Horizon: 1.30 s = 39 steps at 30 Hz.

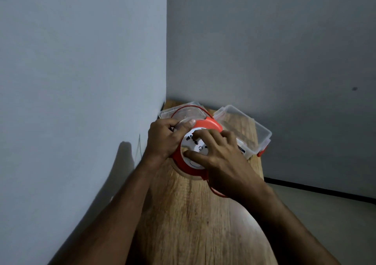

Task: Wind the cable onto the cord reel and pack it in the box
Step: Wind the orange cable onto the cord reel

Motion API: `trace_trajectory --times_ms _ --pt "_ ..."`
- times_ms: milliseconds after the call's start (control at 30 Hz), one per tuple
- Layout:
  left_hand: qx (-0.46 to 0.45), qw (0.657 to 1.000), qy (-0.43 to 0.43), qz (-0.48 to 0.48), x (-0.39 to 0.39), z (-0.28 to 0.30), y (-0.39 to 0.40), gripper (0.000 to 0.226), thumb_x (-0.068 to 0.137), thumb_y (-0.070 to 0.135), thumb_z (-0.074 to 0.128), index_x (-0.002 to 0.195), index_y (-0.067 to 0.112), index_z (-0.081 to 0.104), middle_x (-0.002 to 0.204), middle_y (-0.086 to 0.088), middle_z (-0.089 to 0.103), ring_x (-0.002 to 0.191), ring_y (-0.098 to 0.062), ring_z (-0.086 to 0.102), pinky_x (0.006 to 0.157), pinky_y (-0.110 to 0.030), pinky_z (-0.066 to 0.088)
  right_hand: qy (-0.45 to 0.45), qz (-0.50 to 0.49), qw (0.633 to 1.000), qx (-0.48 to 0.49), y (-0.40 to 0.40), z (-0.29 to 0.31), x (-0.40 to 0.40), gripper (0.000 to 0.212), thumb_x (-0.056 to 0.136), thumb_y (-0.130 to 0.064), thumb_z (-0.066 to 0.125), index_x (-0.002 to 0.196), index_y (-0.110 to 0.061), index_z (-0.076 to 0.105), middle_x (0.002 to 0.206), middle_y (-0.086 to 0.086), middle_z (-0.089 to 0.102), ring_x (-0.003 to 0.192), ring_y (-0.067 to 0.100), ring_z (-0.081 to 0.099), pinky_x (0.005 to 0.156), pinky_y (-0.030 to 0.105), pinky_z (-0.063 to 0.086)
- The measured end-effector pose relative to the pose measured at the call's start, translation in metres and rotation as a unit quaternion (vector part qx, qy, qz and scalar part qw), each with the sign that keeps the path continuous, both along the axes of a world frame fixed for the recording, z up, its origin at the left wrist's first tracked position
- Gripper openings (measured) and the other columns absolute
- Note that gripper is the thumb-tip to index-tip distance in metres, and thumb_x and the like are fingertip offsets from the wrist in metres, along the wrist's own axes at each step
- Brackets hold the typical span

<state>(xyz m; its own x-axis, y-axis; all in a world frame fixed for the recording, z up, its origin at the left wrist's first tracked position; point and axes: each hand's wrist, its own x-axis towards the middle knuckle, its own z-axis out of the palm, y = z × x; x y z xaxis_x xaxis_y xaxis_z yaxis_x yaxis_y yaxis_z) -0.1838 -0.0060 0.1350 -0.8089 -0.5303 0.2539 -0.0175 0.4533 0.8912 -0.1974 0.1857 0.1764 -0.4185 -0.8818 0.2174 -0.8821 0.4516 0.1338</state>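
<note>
A round cord reel (205, 124) with an orange rim and a white socket face stands on the wooden table (193, 220). My left hand (162, 137) grips its upper left edge. My right hand (217, 154) lies on the white face, fingers spread over the sockets. The orange cable (190, 107) loops up behind the reel over a clear lid, and another stretch of it shows under my right wrist (216, 192). A clear plastic box (247, 131) with orange clips sits open just right of the reel.
A clear plastic lid (168, 112) lies behind the reel in the table's far left corner. Grey walls close the table on the left and at the back. The table's right edge drops to a grey floor (325, 214).
</note>
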Motion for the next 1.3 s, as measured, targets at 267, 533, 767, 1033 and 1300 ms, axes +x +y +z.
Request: trace_trajectory --times_ms 267,533,767,1033,1300 --pt "0.000 1.000 0.001 -0.003 0.004 0.003 0.009 0.035 0.087 0.054 0.072 0.084 0.021 0.081 0.071 0.011 0.073 0.066 -0.006 0.070 0.065 -0.026 0.057 -0.018 -0.046 0.998 -0.028 -0.001 -0.004 0.000 0.073 0.060 -0.044 0.093 0.128 -0.035 0.066 0.133 0.011 0.052 0.122 0.032 0.050 0.094 0.054 0.045" --pt "0.011 1.000 0.005 0.010 0.003 0.005 0.007 0.034 0.085 0.057 0.073 0.082 0.024 0.079 0.071 0.014 0.073 0.067 -0.004 0.070 0.060 -0.022 0.057 -0.100 -0.150 0.968 -0.176 -0.010 -0.011 0.001 0.067 0.071 -0.054 0.081 0.128 -0.023 0.067 0.119 0.010 0.066 0.098 0.031 0.068 0.078 0.040 0.060" --pt "0.026 0.999 -0.005 0.020 0.002 0.005 0.008 0.038 0.086 0.056 0.072 0.094 0.019 0.080 0.087 0.006 0.079 0.072 -0.012 0.074 0.065 -0.027 0.061 -0.143 -0.213 0.939 -0.228 -0.020 -0.011 0.017 0.063 0.085 -0.050 0.074 0.134 -0.012 0.061 0.130 0.010 0.067 0.105 0.029 0.070 0.087 0.044 0.061" --pt "0.007 1.000 0.010 0.003 0.001 0.006 -0.003 0.042 0.088 0.057 0.069 0.097 0.018 0.082 0.087 0.006 0.079 0.072 -0.008 0.073 0.068 -0.026 0.061 -0.006 -0.010 1.000 -0.022 0.001 -0.001 0.004 0.076 0.069 -0.018 0.089 0.136 -0.028 0.055 0.147 0.014 0.044 0.138 0.037 0.039 0.102 0.061 0.042" --pt "-0.020 0.999 0.011 -0.026 0.001 0.005 0.002 0.034 0.088 0.050 0.074 0.080 0.017 0.080 0.065 0.016 0.069 0.060 0.000 0.066 0.055 -0.007 0.043 -0.020 -0.029 0.999 -0.017 0.000 0.000 -0.001 0.078 0.063 -0.043 0.092 0.134 -0.035 0.060 0.137 0.010 0.048 0.126 0.033 0.048 0.096 0.055 0.044"
